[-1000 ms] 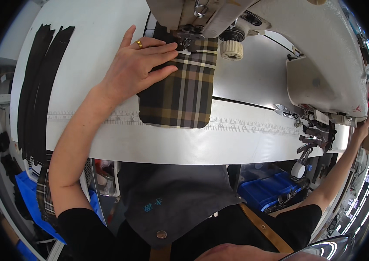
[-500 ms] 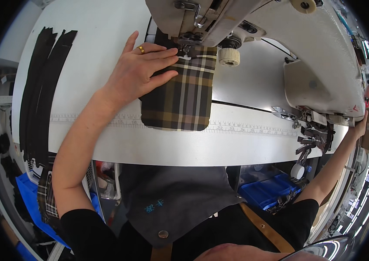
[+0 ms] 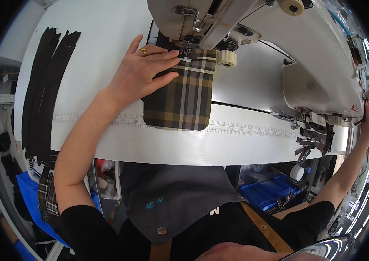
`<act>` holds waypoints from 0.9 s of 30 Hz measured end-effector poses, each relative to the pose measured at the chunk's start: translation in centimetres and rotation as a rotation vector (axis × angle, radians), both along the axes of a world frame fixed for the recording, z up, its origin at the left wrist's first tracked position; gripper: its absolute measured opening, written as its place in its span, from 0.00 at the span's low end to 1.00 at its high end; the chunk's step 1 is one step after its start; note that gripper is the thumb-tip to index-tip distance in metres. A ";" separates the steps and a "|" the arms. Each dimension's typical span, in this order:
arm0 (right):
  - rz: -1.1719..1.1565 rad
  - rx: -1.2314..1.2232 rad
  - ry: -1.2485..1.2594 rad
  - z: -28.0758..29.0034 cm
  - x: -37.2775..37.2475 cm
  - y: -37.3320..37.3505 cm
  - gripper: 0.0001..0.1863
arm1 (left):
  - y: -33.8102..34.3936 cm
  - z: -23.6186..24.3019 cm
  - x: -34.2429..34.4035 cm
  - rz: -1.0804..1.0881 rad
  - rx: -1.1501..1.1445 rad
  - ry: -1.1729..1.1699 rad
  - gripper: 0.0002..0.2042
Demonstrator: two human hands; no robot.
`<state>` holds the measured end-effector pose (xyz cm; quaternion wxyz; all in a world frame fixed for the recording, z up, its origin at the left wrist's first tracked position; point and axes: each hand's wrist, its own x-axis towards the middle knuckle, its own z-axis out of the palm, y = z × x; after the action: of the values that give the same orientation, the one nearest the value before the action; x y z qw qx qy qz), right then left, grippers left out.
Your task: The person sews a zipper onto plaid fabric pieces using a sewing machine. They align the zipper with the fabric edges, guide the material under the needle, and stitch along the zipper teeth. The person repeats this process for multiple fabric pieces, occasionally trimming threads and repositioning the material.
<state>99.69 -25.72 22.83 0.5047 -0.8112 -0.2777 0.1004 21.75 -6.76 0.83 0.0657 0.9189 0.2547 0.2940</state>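
Note:
My left hand point(image 3: 139, 74) lies over the left edge of a plaid fabric piece point(image 3: 184, 98), fingers outstretched and the tips close to the presser foot point(image 3: 186, 53). The fabric is brown, black and white with rounded near corners, and its far end sits under the sewing machine point(image 3: 319, 50). A darker layer shows beneath my fingers. At the far right my right hand point(image 3: 368, 114) reaches to the outer end of the machine. Its fingers are hidden there, so I cannot tell what they touch.
Long black fabric strips point(image 3: 47, 95) lie at the table's left. A printed ruler point(image 3: 249, 128) runs along the white table point(image 3: 176, 150). Metal attachments point(image 3: 315, 137) stand at the right front. Blue bins point(image 3: 267, 191) and a plaid piece point(image 3: 47, 191) are below the edge.
My right hand has shifted upward and farther right along the machine's end, its forearm now steeper. My left hand and the plaid fabric have stayed nearly in place under the presser foot.

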 end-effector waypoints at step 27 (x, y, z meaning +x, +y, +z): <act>-0.013 0.528 0.033 -9.5 -7.7 -5.5 0.33 | 12.3 -0.4 8.9 0.388 -0.510 -0.436 0.11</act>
<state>91.99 -31.25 13.31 0.7041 -0.6514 -0.2807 0.0344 30.62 5.56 0.46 0.2880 0.7236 0.4689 0.4167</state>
